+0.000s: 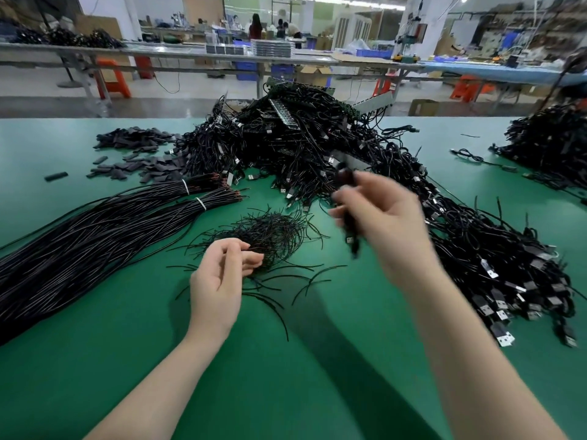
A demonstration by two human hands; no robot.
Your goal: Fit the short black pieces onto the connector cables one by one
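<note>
Above the green table (286, 360), right hand (381, 214) grips a connector cable (347, 198)

Green table (95, 376), long workbenches (190, 54) behind

The right hand (381, 214) is smeared by motion blur, so the dark cable bunch (347, 214) in its fingers (341, 214) shows no clear outline or count. The bundled wires (79, 246) run off the left edge. The far people (255, 27) are too small to make out.
</note>
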